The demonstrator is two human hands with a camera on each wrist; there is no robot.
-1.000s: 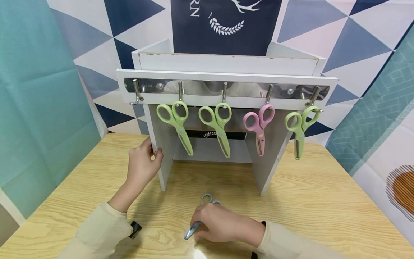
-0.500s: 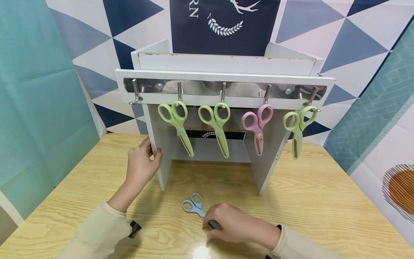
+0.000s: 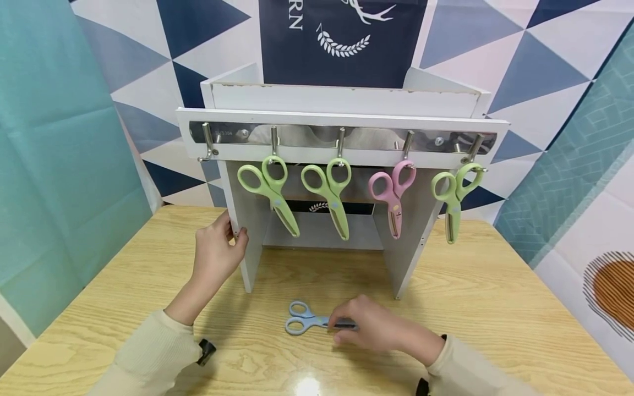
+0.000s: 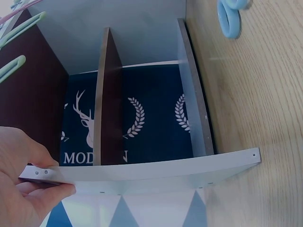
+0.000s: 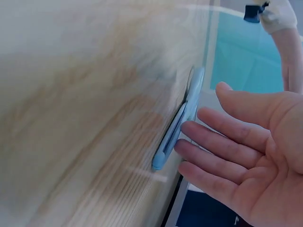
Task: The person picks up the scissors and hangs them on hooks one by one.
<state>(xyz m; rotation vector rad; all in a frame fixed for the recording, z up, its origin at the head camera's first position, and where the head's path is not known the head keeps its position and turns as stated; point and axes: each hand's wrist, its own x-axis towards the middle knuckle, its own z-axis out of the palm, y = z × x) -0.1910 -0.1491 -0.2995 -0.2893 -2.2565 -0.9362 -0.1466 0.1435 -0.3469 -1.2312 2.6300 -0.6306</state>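
Blue scissors (image 3: 308,318) lie flat on the wooden table, handles to the left and blades to the right. My right hand (image 3: 373,324) is over the blades. In the right wrist view the fingers of this hand (image 5: 246,151) are nearly straight, the thumb stands apart, and the fingertips touch or almost touch the blue scissors (image 5: 195,87). My left hand (image 3: 218,247) pinches the front edge of the white rack's left side panel (image 3: 247,220) between thumb and fingers. The left wrist view also shows the left hand (image 4: 23,165) gripping that panel's edge.
Across the rack's front runs a metal hook rail (image 3: 307,135). From it hang green scissors (image 3: 331,190), more green scissors (image 3: 275,190) left of them, pink scissors (image 3: 393,201), and green scissors (image 3: 452,201) at the right end. A bent hook (image 3: 207,143) sits at the rail's left end.
The blue scissors have turned on the table: their blades pointed front-left, then front-right, and now right. My right hand has moved right and slightly back. The left hand keeps its grip.
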